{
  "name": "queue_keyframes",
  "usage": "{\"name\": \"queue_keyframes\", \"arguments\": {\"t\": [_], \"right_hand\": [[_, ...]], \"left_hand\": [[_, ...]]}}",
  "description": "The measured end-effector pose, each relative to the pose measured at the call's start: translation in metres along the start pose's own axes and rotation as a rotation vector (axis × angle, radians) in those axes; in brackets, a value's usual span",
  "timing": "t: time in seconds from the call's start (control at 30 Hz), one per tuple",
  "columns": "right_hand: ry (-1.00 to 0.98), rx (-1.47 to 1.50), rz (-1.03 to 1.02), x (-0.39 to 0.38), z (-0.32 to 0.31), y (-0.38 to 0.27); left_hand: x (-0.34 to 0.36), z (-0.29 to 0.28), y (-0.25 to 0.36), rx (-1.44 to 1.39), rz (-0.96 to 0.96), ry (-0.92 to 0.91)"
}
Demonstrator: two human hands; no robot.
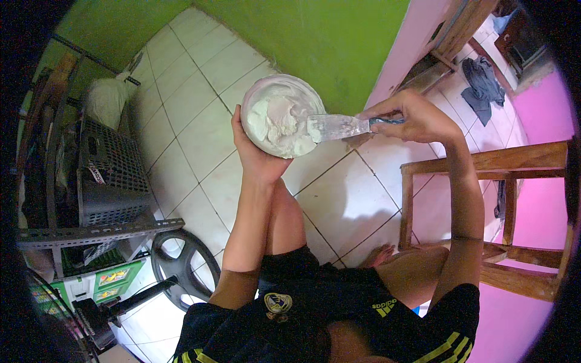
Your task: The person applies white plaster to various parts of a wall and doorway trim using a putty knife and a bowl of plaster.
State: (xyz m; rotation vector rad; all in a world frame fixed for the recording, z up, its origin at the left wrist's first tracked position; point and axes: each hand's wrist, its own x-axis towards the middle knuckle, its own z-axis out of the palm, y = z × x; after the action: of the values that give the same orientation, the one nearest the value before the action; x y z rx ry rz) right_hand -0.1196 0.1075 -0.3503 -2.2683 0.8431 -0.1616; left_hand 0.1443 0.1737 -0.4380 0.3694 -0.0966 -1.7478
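My left hand (pixel 257 154) cups a round pale bowl or tub (pixel 254 136) from below, its fingers wrapped round the side. Thick white paste (pixel 278 124) fills much of the tub. My right hand (pixel 411 118) grips the handle of a flat metal putty knife (pixel 339 127) to the right of the tub. The smeared blade points left over the tub's right rim, with white paste at its tip.
A metal rack (pixel 51 236) with a grey plastic basket (pixel 112 181) stands at left beside a black round fan base (pixel 184 245). A wooden stool-like frame (pixel 484 160) is at right. Dark cloth (pixel 481 88) lies on the tiled floor (pixel 196 103). A green wall (pixel 327 30) is ahead.
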Motion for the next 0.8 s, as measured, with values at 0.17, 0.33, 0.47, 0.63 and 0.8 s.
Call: {"name": "queue_keyframes", "arguments": {"t": [0.17, 0.33, 0.47, 0.63, 0.8], "right_hand": [[0.034, -0.070, -0.017, 0.002, 0.008, -0.007], [0.165, -0.288, -0.169, -0.004, 0.022, -0.011], [0.135, -0.288, -0.178, -0.003, 0.024, -0.025], [0.086, -0.228, -0.172, -0.003, 0.023, -0.027], [0.155, -0.090, -0.200, 0.000, 0.035, -0.008]], "left_hand": [[0.003, -0.001, -0.003, -0.004, -0.010, 0.019], [0.006, -0.005, -0.001, 0.012, -0.044, 0.054], [0.004, -0.002, -0.003, 0.044, -0.060, 0.106], [0.005, -0.001, -0.003, 0.024, -0.063, 0.151], [0.010, -0.030, 0.001, -0.261, -0.093, -0.099]]}}
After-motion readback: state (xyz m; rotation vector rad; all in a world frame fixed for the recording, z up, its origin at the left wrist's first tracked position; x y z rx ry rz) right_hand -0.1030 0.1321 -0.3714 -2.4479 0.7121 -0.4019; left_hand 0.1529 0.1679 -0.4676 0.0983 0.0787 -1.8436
